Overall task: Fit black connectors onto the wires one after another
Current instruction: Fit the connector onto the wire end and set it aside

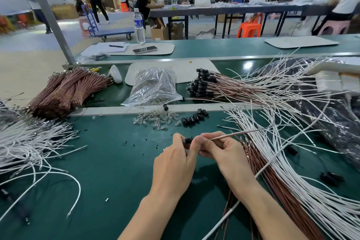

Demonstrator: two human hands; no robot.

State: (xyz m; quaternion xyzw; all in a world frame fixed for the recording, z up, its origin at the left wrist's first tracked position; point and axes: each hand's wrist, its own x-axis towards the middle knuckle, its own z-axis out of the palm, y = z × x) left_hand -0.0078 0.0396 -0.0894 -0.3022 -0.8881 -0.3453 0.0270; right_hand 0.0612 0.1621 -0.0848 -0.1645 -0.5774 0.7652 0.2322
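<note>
My left hand [173, 160] pinches a small black connector [188, 140] above the green mat. My right hand [224, 152] grips a thin wire [233, 134] whose end meets the connector between my fingertips; the wire runs off to the right. A short row of loose black connectors [194, 117] lies beyond my hands, next to a heap of clear bulbs [155, 120]. White and brown wires [292, 181] fan out at my right. A pile of wires fitted with black connectors [202, 84] rests further back.
Bundled brown wires [66, 89] lie back left, loose white wires [29, 142] at left. A clear bag of parts [153, 85] sits behind the bulbs. A black plastic bag [331, 115] fills the right side. A water bottle [139, 25] stands on the far bench. People work behind.
</note>
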